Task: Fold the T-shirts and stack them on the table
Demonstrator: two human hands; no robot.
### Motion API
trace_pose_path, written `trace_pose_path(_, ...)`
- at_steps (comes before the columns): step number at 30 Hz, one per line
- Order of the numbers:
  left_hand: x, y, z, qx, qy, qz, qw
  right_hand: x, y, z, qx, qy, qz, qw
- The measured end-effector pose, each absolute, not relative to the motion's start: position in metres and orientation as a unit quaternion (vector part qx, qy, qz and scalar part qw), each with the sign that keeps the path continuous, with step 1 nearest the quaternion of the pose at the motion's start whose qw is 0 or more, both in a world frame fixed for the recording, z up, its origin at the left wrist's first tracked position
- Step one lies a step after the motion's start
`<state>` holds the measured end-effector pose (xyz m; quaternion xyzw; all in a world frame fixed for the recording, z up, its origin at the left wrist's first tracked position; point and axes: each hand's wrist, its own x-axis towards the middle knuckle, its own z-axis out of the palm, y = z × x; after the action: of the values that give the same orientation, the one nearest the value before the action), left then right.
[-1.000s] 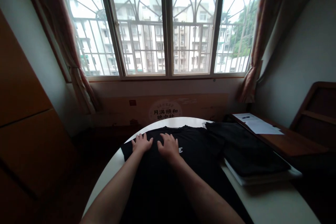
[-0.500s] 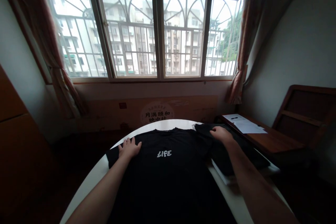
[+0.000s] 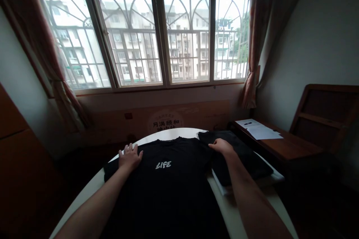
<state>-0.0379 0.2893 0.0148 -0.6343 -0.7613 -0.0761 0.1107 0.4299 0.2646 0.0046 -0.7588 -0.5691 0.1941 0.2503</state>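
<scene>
One shirt (image 3: 162, 198) lies under the spread left hand (image 3: 130, 159), seemingly steadied, while the right hand (image 3: 223, 146) pinches its sleeve (image 3: 202, 154) by the pile (image 3: 251, 158), apparently holding it straight.

Wht tbl (image 3: 228, 209), curved edge: blk T-shirt (image 3: 168, 198), dark pile (image 3: 255, 164) alongside.

Open air I can see above the black shirt (image 3: 162, 201) between my left forearm (image 3: 98, 198) and right forearm (image 3: 252, 190), a bare strip of white desk (image 3: 228, 209) right of the shirt, partly crossed by that right forearm, dark cloth stack (image 3: 252, 158) blocking beside it.
</scene>
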Motion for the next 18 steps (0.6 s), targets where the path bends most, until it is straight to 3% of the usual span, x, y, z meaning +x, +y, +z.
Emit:
trace_pose_path(4,0.032,0.285,0.032,-0.693,-0.704,-0.111,0.107,0.425,0.265,0.005,-0.757,-0.563,0.209,0.259)
trace_pose_path(11,0.169,0.292,0.021,-0.810,-0.577,-0.098,-0.026,0.423,0.282,0.006,-0.734,-0.536,0.214,0.358)
trace_pose_path(18,0.201,0.279,-0.013,-0.833,-0.530,-0.150,-0.059,0.424,0.288,-0.008,-0.712,-0.457,0.241,0.476)
